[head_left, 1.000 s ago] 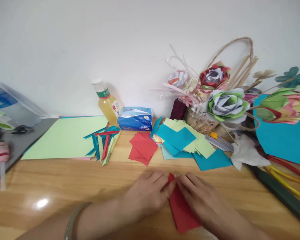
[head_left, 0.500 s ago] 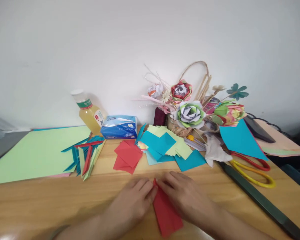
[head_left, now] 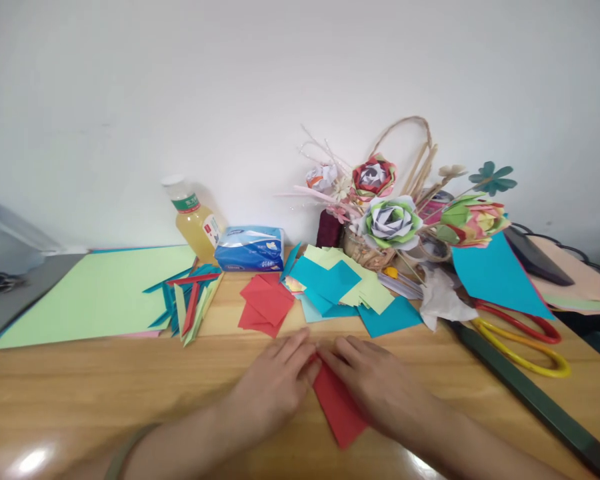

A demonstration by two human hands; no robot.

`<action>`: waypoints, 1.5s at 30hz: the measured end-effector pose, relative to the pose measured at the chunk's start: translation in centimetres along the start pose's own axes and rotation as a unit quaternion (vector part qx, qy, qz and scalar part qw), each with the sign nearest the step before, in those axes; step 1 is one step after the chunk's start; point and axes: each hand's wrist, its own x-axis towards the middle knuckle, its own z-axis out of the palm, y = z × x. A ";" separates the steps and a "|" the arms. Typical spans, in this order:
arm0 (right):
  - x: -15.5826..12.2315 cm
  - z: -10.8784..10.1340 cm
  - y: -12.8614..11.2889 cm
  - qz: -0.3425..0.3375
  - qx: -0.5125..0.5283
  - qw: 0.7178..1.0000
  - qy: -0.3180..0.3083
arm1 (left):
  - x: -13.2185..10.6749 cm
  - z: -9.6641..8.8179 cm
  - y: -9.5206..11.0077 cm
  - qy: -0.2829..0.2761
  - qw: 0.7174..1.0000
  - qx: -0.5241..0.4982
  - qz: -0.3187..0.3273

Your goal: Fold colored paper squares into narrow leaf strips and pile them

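A folded piece of red paper (head_left: 339, 412) lies on the wooden table in front of me, its far end narrowed to a tip. My left hand (head_left: 276, 379) is at that far end, fingers closed on the tip and partly covering it. Along the right edge of the same paper, my right hand (head_left: 383, 381) presses with bent fingers, its fingertips close to those of the left. Just beyond the hands is a loose stack of red paper squares (head_left: 267, 303). Folded paper strips (head_left: 193, 303) in teal, red and pale green are piled to its left.
Blue and green paper pieces (head_left: 330, 283) lie behind my hands, near a tissue pack (head_left: 250, 250) and a juice bottle (head_left: 195, 223). Paper flowers (head_left: 393, 223) fill a basket. Yellow-and-red-handled scissors (head_left: 525, 353) and a long dark green bar (head_left: 525, 393) are at right.
The view has swung a little to the left. My left fingers have reached farther over the paper's far tip, hiding more of it. Both hands stay on the paper.
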 end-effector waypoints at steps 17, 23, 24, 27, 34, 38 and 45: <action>-1.4 -0.2 0.6 -0.016 0.032 0.999 -0.020 | 0.4 -1.4 0.0 0.010 0.993 0.077 0.084; -3.6 -0.8 0.6 0.019 0.099 0.995 -0.002 | 0.2 -1.0 0.0 0.016 0.993 0.084 0.086; -3.7 -0.9 0.7 0.028 0.123 0.992 0.016 | 0.1 -1.0 0.0 0.020 0.993 0.083 0.086; -3.4 -1.2 0.6 0.077 0.147 0.985 0.055 | -0.1 -0.7 0.1 0.044 0.993 0.074 0.078; -0.7 -0.3 -0.5 0.076 0.052 0.992 0.088 | -0.3 -0.6 0.2 0.072 0.996 0.047 0.034; -0.7 0.8 -0.4 0.030 0.028 0.992 0.119 | -0.1 -0.5 0.1 0.081 0.997 0.008 0.014; -0.7 1.1 -0.6 0.066 0.018 0.989 0.129 | 0.2 -0.1 0.1 0.094 0.995 -0.018 0.016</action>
